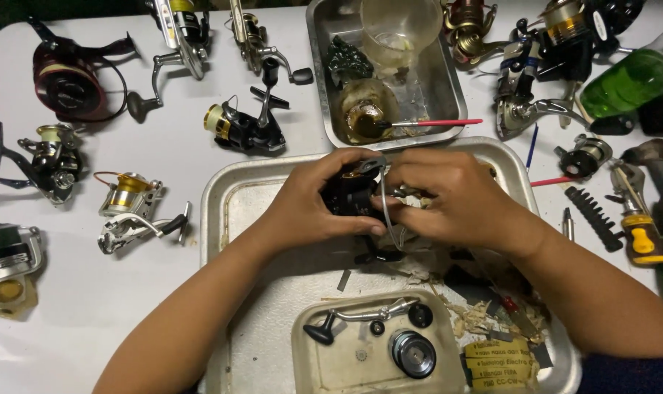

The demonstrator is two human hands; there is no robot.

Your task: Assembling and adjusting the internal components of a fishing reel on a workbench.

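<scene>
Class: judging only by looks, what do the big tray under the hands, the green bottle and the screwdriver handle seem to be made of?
Big tray: probably aluminium or steel; dull silver, scuffed, with a rolled rim.
Green bottle: likely clear plastic, possibly glass; light passes through the green and it shines.
Screwdriver handle: seemingly moulded plastic or rubber; matte yellow with black bands.
Both the left hand and right hand grip a black reel.

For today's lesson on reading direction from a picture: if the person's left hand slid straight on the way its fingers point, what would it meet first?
The left hand points rightward, already gripping the black fishing reel. Just beyond that it would probably meet the right hand, which works on the same reel; depth is hard to judge.
</scene>
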